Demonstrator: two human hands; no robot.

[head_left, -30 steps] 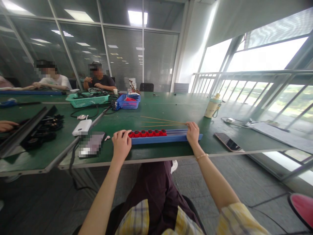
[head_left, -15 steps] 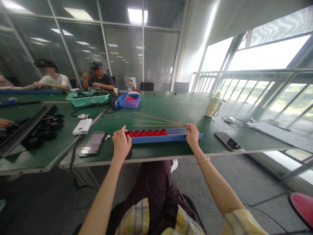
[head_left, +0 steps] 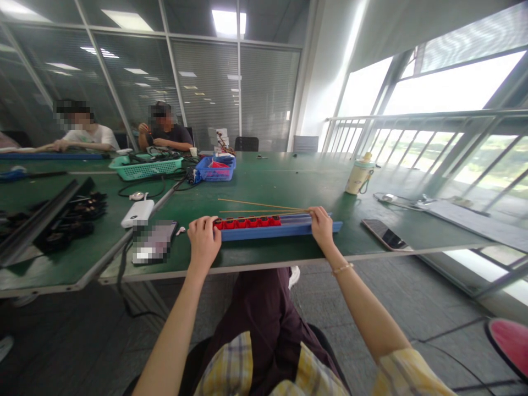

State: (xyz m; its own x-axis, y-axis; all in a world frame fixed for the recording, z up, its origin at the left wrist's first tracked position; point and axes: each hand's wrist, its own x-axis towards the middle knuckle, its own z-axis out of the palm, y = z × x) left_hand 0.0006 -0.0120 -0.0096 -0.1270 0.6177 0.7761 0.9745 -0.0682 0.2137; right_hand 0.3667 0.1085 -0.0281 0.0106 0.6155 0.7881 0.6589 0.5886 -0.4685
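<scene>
Sticks (head_left: 264, 204) have dipped in the head view: one now runs along the red blocks (head_left: 252, 222), the other two fanned beyond them. The right hand (head_left: 322, 228) has shifted slightly inward, its grip narrow, pinching the sticks' ends. The left hand (head_left: 203, 242) has lowered its raised forefinger, its grip closed round the left end of the tray (head_left: 264, 234), which holds the blocks near the front edge of the surface (head_left: 289, 181)

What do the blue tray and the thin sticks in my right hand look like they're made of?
The blue tray looks like matte plastic, or perhaps painted metal: evenly coloured, straight-edged. The thin sticks in your right hand seem to be plain bamboo or wood, judging by their tan colour.
</scene>
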